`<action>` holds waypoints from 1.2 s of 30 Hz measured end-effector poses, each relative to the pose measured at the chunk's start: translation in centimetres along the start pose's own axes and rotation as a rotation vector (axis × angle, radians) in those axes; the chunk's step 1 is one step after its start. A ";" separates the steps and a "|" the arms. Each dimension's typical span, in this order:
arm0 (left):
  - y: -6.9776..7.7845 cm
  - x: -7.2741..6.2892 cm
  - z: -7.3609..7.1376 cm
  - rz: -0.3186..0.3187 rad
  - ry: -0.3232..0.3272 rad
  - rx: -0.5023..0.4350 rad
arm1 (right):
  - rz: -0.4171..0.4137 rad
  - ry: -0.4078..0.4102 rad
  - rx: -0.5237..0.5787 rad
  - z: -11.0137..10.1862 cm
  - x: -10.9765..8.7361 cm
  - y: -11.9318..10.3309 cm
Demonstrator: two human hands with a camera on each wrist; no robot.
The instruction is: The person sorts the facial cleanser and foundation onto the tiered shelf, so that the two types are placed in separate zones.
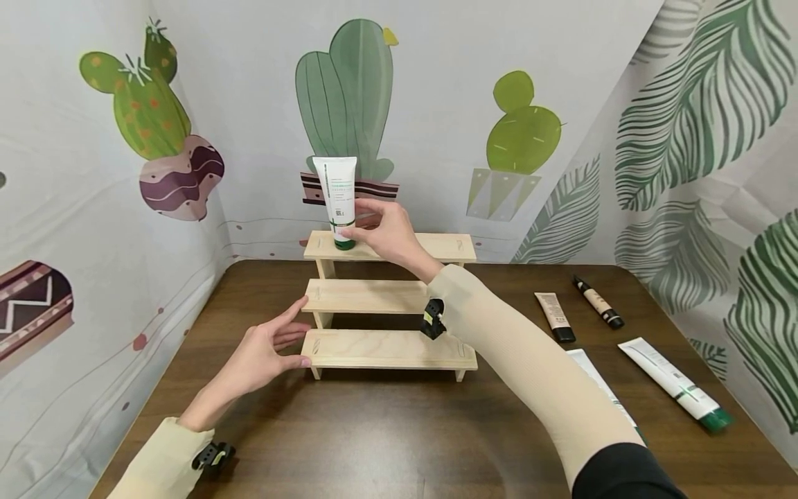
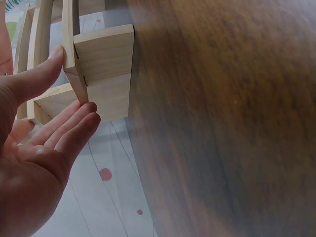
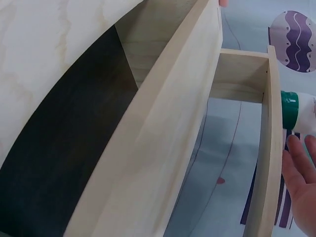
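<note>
A white tube (image 1: 339,194) with a green cap stands upright, cap down, at the left end of the top board of a three-step wooden shelf (image 1: 386,346). My right hand (image 1: 389,232) holds it low down from the right, thumb in front and fingers behind. In the right wrist view the green cap (image 3: 290,110) is right at the top board, the fingers beside it. My left hand (image 1: 262,353) grips the shelf's left end. The left wrist view shows the thumb on one edge of the lowest board and the fingertips (image 2: 88,108) at its other corner.
On the table's right side lie a small beige tube (image 1: 553,315) with a black cap, a beige-and-black tube (image 1: 598,303) and a white tube (image 1: 673,381) with a green cap. Another white tube (image 1: 598,381) is partly hidden by my right sleeve. A printed cloth (image 1: 436,104) hangs behind.
</note>
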State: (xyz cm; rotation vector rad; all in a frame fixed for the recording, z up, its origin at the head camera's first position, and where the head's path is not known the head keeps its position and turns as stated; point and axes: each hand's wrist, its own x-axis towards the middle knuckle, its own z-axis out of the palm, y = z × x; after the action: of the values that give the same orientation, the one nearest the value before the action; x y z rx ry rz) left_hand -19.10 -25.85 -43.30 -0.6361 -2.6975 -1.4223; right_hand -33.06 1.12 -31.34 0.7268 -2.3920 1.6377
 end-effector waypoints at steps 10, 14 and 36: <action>0.2 0.0 0.2 -0.005 -0.001 0.006 | -0.011 0.010 0.039 -5.6 -3.0 0.0; 0.1 0.0 0.1 0.007 -0.001 0.002 | -0.014 0.012 0.009 -8.9 -5.1 0.1; -0.7 0.1 0.0 0.038 -0.001 0.003 | -0.013 0.152 -0.402 -21.9 -24.0 5.4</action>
State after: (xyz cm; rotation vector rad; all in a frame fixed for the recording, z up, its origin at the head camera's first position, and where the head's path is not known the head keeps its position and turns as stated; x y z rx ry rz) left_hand -19.46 -26.12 -43.85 -0.6844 -2.6731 -1.4101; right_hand -17.79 29.84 -36.55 0.5228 -2.4818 1.1048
